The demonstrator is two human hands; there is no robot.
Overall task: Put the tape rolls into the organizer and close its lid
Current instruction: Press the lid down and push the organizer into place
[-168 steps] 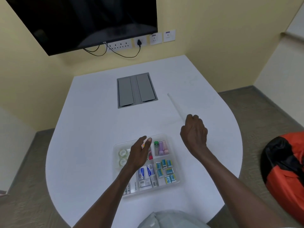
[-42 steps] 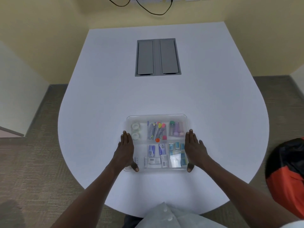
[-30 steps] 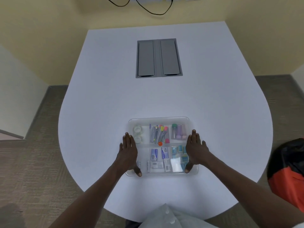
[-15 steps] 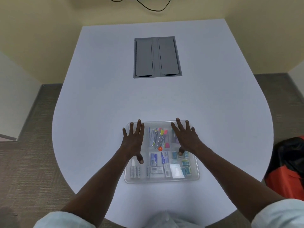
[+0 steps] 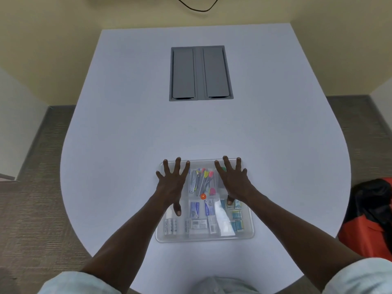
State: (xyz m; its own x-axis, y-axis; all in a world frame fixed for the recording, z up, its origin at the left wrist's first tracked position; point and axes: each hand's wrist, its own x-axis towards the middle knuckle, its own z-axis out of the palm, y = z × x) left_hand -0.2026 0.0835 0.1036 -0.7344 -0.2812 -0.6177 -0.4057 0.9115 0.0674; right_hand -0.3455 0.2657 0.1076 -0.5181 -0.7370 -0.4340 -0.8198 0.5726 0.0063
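Observation:
A clear plastic organizer [image 5: 204, 236] lies on the white table near its front edge, with its transparent lid on top. Through the lid I see clips, small boxes, batteries and coloured pieces in compartments. My left hand [image 5: 172, 183] lies flat on the lid's far left part, fingers spread, and covers the compartment where the tape rolls sat; the rolls are hidden under it. My right hand [image 5: 233, 181] lies flat on the lid's far right part, fingers spread. Neither hand holds anything.
A grey double-flap cable hatch [image 5: 200, 73] is set into the white table [image 5: 127, 134] at the far middle. An orange and black bag [image 5: 370, 219] sits on the floor to the right. A black cable [image 5: 197, 7] hangs on the wall behind.
Both hands slid from the organizer's left and right sides onto the top of its lid and spread flat over the far compartments. Earlier, the lid went on.

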